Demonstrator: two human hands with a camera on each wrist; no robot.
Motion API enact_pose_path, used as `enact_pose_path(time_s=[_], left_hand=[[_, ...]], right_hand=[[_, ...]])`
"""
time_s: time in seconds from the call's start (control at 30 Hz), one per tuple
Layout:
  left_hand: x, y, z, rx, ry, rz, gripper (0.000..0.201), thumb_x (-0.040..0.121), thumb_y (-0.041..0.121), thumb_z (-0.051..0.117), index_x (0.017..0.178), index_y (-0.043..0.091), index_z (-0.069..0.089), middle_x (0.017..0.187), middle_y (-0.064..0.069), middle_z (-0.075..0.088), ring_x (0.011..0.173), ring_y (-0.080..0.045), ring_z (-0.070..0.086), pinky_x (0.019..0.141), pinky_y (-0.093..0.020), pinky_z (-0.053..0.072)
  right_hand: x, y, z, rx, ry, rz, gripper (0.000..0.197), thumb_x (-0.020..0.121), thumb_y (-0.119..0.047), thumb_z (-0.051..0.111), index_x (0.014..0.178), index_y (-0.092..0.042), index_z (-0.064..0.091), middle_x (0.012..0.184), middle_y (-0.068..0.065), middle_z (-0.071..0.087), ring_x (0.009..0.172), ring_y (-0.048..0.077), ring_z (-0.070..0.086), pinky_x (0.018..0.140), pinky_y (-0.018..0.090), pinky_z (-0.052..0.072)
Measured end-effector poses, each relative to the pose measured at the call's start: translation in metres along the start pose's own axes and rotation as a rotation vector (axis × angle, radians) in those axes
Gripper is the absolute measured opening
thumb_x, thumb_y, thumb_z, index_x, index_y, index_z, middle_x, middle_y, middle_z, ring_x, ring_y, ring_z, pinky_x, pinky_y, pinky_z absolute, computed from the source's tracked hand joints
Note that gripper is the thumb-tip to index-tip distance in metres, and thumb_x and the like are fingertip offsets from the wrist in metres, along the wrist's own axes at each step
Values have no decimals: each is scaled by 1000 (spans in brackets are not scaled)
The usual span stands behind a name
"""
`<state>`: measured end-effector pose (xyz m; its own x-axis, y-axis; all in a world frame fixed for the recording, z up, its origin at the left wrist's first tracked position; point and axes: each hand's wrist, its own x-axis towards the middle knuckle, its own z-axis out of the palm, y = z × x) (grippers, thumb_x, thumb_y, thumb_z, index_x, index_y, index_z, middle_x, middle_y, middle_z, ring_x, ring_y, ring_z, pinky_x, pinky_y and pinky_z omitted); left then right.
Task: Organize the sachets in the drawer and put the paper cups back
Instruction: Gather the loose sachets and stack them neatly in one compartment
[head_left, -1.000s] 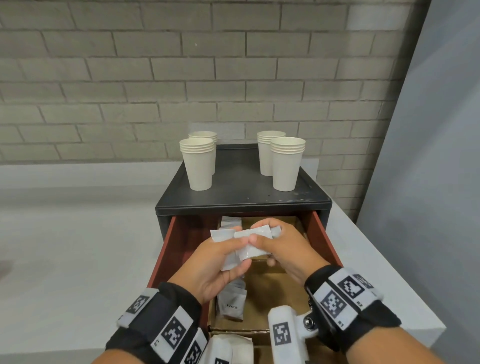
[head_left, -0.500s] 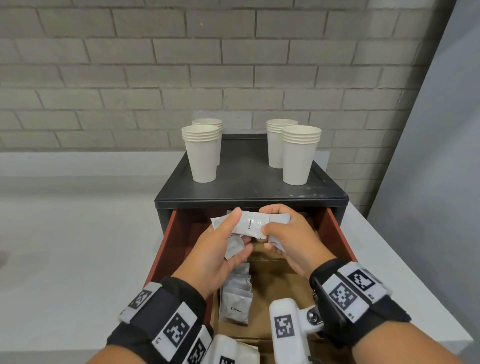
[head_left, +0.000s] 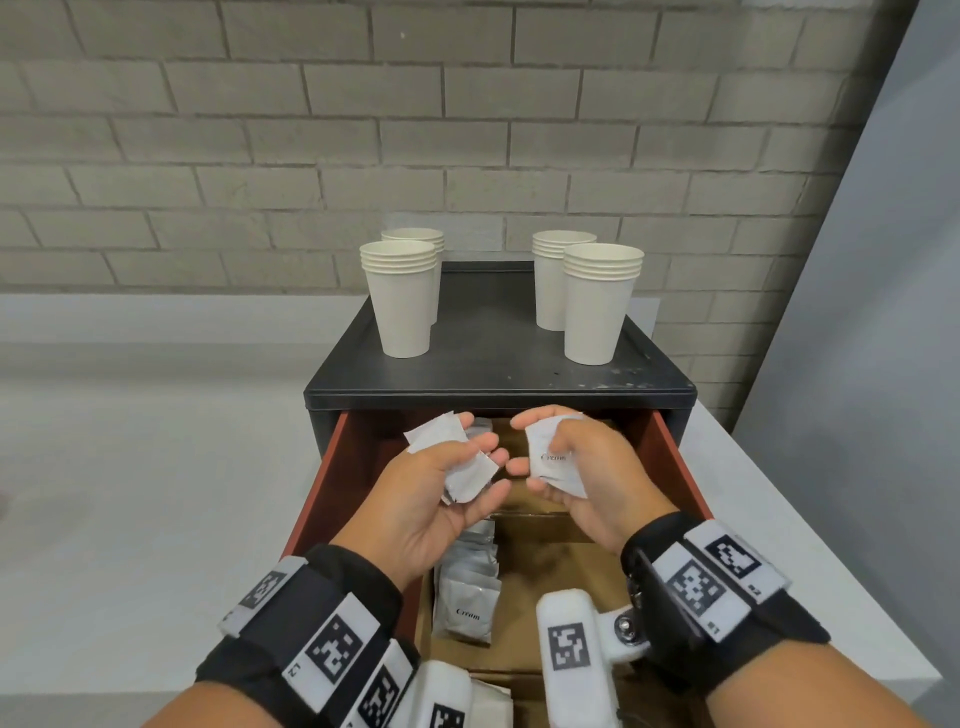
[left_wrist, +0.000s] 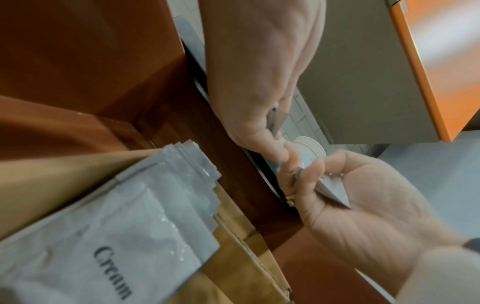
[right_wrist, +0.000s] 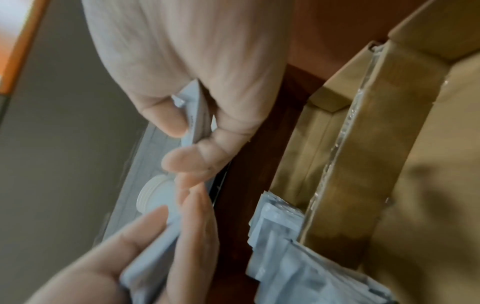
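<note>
Both hands hover over the open drawer (head_left: 670, 447), a little apart. My left hand (head_left: 470, 457), palm up, holds a small bundle of white sachets (head_left: 441, 436) between thumb and fingers. A single white sachet printed "Cream" (head_left: 553, 460) is pinched in my right hand (head_left: 524, 452). The right wrist view shows that sachet (right_wrist: 193, 115) edge-on in my right hand (right_wrist: 182, 144). Below them, a row of Cream sachets (head_left: 467, 587) stands in a cardboard compartment, also seen as the sachet row (left_wrist: 116, 236). Several stacks of white paper cups (head_left: 402, 301) (head_left: 597, 306) stand on the cabinet top.
The black cabinet (head_left: 498, 384) sits on a white counter (head_left: 156, 493) against a grey brick wall. Cardboard dividers (head_left: 550, 519) split the red-brown drawer; the right compartment looks bare. A grey panel rises at the right.
The hands were together on one bundle of sachets. They have drawn apart: the right hand came away with one Cream sachet, and the left keeps the others.
</note>
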<state>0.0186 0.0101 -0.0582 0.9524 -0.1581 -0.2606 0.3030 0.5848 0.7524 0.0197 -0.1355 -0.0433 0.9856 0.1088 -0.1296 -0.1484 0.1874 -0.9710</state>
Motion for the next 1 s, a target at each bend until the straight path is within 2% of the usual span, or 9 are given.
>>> enact_pose_path(time_s=[0.13,0.27,0.37,0.47,0.57,0.63,0.7,0.8,1.0], left_hand=[[-1,-1,1,66,17,-20,32,80,28,68,108,13,61,81,-7,64,78,-18,65,65,-32,59],[-3,0,1,88,-36,-75,53,65,51,62,103,14,64,100,-13,70,93,-23,69,61,-29,60],[-2,0,0,103,-77,-133,59,63,59,55,98,12,68,98,-15,72,99,-26,67,70,-32,57],[-1,-1,0,185,-102,-199,67,62,66,47,96,12,67,85,-12,71,87,-23,66,75,-34,55],[-5,-2,1,296,-136,-244,65,60,63,53,100,14,65,82,-11,69,82,-22,67,67,-33,58],[-7,-2,0,367,-154,-236,53,60,48,66,101,15,64,86,-10,70,77,-19,70,57,-27,59],[-7,-2,-1,404,-168,-227,53,57,32,75,106,15,64,92,-9,68,74,-18,71,51,-22,57],[-7,-1,-3,469,-173,-222,55,58,31,75,109,15,64,87,-8,70,71,-17,71,45,-18,54],[-6,-3,-5,620,-189,-225,43,77,45,62,108,16,62,83,-7,73,75,-17,71,50,-18,55]], right_hand=[[0,0,-7,59,-61,-2,28,93,-3,42,108,-14,64,97,9,61,82,19,61,51,20,51],[4,7,-3,-170,-81,-56,23,94,-9,51,105,-25,61,108,4,63,100,21,62,63,21,49],[5,9,-4,-234,-86,-94,20,92,-8,54,103,-24,62,107,4,65,90,16,63,53,15,43],[4,8,-6,-261,-141,-118,14,90,-7,58,97,-18,62,95,2,67,75,10,62,48,13,41],[3,9,-3,-373,-179,-176,13,83,-2,65,84,-15,61,80,0,67,64,4,62,48,14,43],[2,12,-1,-471,-155,-237,19,77,1,70,83,-15,61,77,-5,63,64,2,60,53,14,47],[3,14,0,-596,-132,-259,30,74,-2,73,93,-21,60,91,-5,60,76,9,58,65,18,51],[4,16,2,-680,-204,-214,45,75,-4,72,111,-26,55,105,-2,59,89,16,62,79,26,55],[-1,13,2,-620,-300,-117,35,77,-2,71,106,-15,56,88,-2,63,66,20,62,55,22,52]])
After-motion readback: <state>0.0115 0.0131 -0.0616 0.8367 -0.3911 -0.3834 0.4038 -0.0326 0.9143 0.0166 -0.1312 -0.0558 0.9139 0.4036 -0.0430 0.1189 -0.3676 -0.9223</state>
